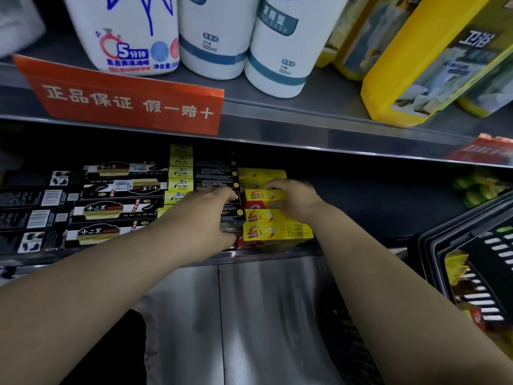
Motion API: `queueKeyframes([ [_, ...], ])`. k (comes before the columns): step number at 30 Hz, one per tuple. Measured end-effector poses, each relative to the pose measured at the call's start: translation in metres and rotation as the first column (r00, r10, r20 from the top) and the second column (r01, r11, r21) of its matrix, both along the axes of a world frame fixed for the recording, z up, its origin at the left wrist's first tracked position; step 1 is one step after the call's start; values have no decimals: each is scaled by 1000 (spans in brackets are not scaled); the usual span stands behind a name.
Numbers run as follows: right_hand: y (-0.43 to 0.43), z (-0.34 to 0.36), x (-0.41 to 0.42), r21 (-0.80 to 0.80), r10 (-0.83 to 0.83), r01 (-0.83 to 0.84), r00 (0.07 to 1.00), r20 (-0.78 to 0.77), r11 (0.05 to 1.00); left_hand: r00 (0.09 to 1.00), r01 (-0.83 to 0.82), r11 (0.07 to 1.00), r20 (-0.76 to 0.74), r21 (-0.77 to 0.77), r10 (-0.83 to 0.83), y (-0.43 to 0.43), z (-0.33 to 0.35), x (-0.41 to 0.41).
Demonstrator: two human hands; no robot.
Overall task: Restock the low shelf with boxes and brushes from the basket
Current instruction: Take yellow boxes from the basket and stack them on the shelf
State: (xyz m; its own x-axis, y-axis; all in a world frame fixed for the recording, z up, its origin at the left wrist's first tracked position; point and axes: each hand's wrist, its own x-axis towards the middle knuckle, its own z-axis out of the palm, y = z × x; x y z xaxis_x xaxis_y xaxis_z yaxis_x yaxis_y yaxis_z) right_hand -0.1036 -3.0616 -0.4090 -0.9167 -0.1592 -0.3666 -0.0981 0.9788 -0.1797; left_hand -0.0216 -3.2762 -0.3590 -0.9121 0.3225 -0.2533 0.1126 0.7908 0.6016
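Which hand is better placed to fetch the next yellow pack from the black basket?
Probably the right hand: the black plastic basket sits on its side. It grips a yellow-and-red cardboard box, so must release first. The left hand rests on the black boxes, farther away.

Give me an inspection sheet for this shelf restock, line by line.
Surface: low shelf, metal, dark and bare at its right part.
Job's things: yellow boxes stacked at the shelf front; black boxes stacked beside them; basket at right, yellow packs inside.
Clutter: nothing seen.
Grippers: right hand, fingers on the top yellow box; left hand against the black boxes.
Cables: nothing seen.
Surroundings: white bottles and red sign on the upper shelf.
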Motion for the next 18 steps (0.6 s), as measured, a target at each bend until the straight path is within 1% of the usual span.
queueKeyframes([
  [3, 2, -1, 1, -125, -48, 61, 993, 104, 990, 1000, 5, 1000, 10, -4, -5, 0, -1, -2],
  [6, 12, 7, 0, -222, -110, 129, 989, 94, 967, 1000, -1, 1000, 10, -4, 1, 1, -1, -2],
  [7, 18, 11, 0, -223, -153, 174, 982, 108, 959, 1000, -2, 1000, 8, -3, 2, 1, -1, -2],
  [8, 23, 16, 2, -193, -196, 225, 968, 156, 955, 1000, -2, 1000, 6, 0, 2, 1, -1, -1],
  [9, 29, 20, 5, -129, -230, 263, 946, 227, 956, 1000, -1, 1000, 4, 5, 1, 1, 0, -1],
  [10, 34, 24, 9, -32, -243, 264, 923, 297, 964, 1000, 0, 1000, 4, 12, 0, 1, 0, 0],
  [11, 37, 26, 15, 63, -238, 230, 908, 346, 971, 1000, -1, 1000, 3, 18, 1, 1, 1, 1],
  [12, 39, 26, 21, 120, -224, 192, 900, 374, 974, 1000, -2, 1000, 2, 23, 2, 2, 2, 2],
  [13, 39, 24, 26, 127, -210, 174, 899, 383, 976, 1000, -3, 1000, -1, 26, 3, 2, 3, 3],
  [16, 33, 16, 36, -19, -223, 243, 919, 326, 970, 1000, 5, 999, -10, 36, -4, 5, 9, 7],
  [18, 28, 15, 38, -54, -233, 257, 932, 278, 965, 1000, 15, 999, -19, 48, -15, 9, 12, 10],
])
